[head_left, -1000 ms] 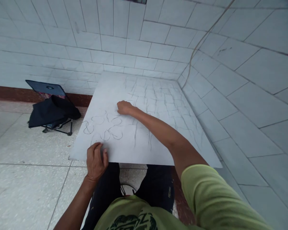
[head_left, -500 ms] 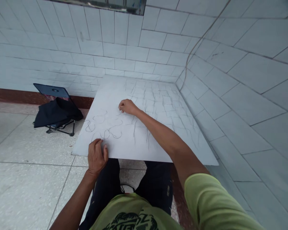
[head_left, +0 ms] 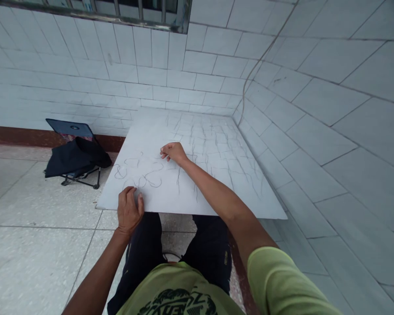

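A large white board [head_left: 216, 175] lies slanted in front of me, its far edge against the tiled wall. It carries looping pencil curves on the left and a grid of sketched lines on the right. My left hand [head_left: 129, 211] grips the board's near edge, fingers curled over it. My right hand [head_left: 172, 152] rests on the board by the looping curves, fingers pinched together on something too small to make out.
A low folding stool [head_left: 72, 151] with dark cloth draped on it stands on the speckled floor at the left. White tiled walls [head_left: 315, 122] close in at the back and right. A thin cable [head_left: 259, 61] runs down the corner. A barred window [head_left: 128, 11] sits above.
My right hand has slid a little down and right along the pencil curves. The view has tilted upward, bringing the window into sight. My left hand keeps its hold on the board's edge.
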{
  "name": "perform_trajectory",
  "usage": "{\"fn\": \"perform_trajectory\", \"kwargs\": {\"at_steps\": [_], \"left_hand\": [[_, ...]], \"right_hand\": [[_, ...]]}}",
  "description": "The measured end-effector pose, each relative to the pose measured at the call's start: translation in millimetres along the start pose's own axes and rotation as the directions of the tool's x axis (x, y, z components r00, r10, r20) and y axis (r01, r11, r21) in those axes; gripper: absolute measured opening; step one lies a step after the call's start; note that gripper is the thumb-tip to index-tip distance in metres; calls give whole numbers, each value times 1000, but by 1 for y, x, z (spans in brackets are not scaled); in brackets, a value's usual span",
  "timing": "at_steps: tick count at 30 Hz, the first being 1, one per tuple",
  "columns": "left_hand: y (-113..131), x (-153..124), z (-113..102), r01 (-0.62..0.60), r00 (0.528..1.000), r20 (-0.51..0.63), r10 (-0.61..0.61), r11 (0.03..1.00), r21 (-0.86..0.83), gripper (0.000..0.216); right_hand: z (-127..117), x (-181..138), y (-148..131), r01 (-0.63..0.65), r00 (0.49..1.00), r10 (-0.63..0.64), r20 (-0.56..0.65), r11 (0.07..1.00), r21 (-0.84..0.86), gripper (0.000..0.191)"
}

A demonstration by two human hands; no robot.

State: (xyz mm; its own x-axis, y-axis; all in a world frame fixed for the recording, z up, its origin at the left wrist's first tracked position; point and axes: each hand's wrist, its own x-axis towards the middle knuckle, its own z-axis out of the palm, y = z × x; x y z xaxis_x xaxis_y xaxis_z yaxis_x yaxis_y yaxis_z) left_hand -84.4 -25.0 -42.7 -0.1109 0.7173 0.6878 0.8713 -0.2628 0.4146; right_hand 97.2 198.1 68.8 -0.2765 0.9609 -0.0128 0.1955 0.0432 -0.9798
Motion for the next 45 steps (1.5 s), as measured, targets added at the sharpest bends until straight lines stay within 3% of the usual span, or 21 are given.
{"fn": "perform_trajectory", "kwargs": {"at_steps": [5, 8, 9, 11, 13, 16, 22, 26, 29, 34, 36, 38, 40, 42, 43, 45], "left_hand": [[6, 5, -7, 28, 999, -21, -29, 997, -74, 35], [15, 21, -24, 178, 975, -98, -199, 966, -188, 37], [19, 30, -32, 266, 946, -120, -302, 932, -247, 39], [25, 53, -48, 408, 878, -59, -475, 807, -427, 41], [30, 76, -62, 468, 853, 100, -513, 666, -581, 48], [32, 103, -76, 581, 809, 359, -465, 544, -605, 53], [32, 114, -77, 623, 733, 642, -227, 604, -498, 46], [40, 109, -77, 659, 653, 746, -133, 584, -474, 41], [48, 101, -77, 707, 620, 776, -112, 510, -491, 38], [51, 86, -75, 734, 658, 731, -181, 372, -568, 34], [50, 83, -74, 743, 658, 721, -216, 337, -578, 35], [50, 82, -74, 748, 655, 719, -233, 335, -573, 36], [52, 84, -75, 738, 664, 712, -228, 350, -577, 35], [55, 86, -77, 726, 675, 708, -207, 360, -587, 35], [57, 87, -78, 721, 678, 709, -195, 364, -590, 35], [57, 88, -79, 721, 674, 716, -181, 374, -584, 36]], "right_hand": [[3, -18, -4, 24, 1000, -23, -21, 998, 50, 20], [3, -39, -11, 60, 998, -59, -12, 997, 58, 16], [3, -48, -13, 80, 997, -79, -6, 995, 52, 14], [4, -65, -16, 141, 990, -141, 6, 990, 20, 11], [5, -82, -17, 220, 976, -219, 20, 975, -33, 10], [6, -103, -21, 320, 947, -316, 53, 936, -148, 9], [0, -123, -32, 489, 872, -445, 205, 811, -322, 10], [-4, -124, -32, 504, 862, -453, 227, 808, -305, 11], [-6, -123, -29, 477, 878, -434, 202, 828, -293, 11], [-5, -129, -20, 431, 902, -393, 179, 838, -335, 14], [-4, -137, -17, 499, 864, -477, 165, 758, -420, 15], [-1, -148, -18, 604, 771, -609, 186, 609, -514, 21], [3, -158, -20, 712, 653, -699, 291, 436, -550, 24], [7, -165, -22, 791, 562, -709, 425, 310, -528, 21], [10, -167, -22, 811, 537, -701, 470, 276, -516, 20], [14, -168, -20, 816, 535, -680, 501, 264, -514, 20]]}}
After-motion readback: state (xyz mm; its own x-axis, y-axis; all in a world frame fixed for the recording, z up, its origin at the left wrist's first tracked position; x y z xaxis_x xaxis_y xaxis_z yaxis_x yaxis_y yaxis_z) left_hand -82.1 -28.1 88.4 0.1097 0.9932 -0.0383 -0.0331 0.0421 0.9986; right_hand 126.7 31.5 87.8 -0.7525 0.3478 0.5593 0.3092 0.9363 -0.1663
